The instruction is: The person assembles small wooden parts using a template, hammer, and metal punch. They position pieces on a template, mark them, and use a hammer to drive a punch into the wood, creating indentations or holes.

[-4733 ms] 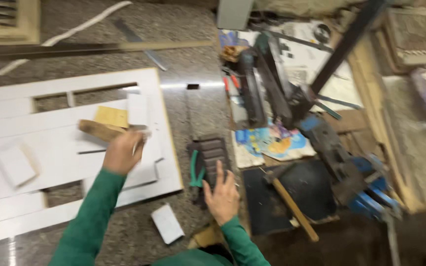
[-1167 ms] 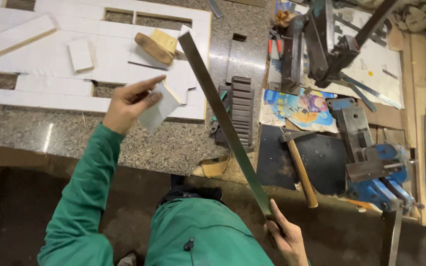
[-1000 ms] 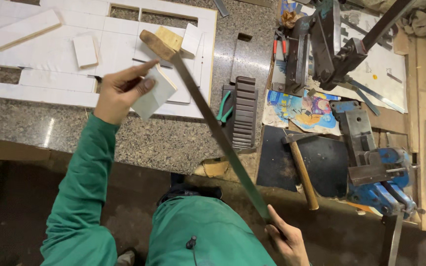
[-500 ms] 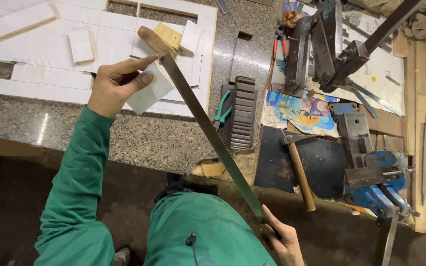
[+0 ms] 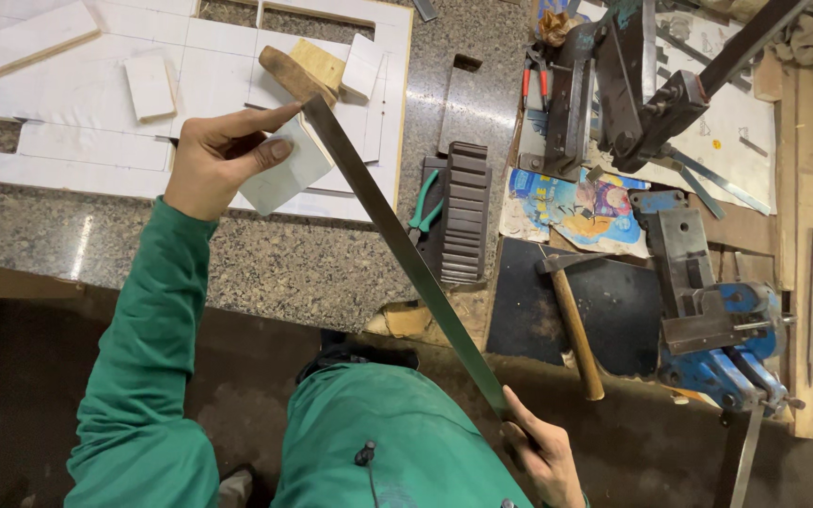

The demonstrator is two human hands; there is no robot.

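Observation:
My left hand (image 5: 223,155) holds a small white rectangular block (image 5: 286,174) above the granite counter, pinched between thumb and fingers. My right hand (image 5: 543,456) grips the near end of a long flat metal strip (image 5: 397,249), low at the frame's bottom. The strip runs diagonally up and left, and its far end meets the white block's edge beside my left fingers. Behind the block lies a wooden-handled brush or tool (image 5: 295,75) on a big white cut-out board (image 5: 190,85).
White offcuts (image 5: 151,87) lie on the board. Green-handled pliers (image 5: 422,199) and a ribbed dark block (image 5: 463,212) sit mid-counter. A hammer (image 5: 571,320) rests on a black mat; a blue vise (image 5: 717,329) and a dark lever press (image 5: 632,85) stand at right.
My left hand and the white block have shifted slightly right toward the strip. The strip's far end has swung left to meet the block. Much earlier, my right hand was over the counter without the strip.

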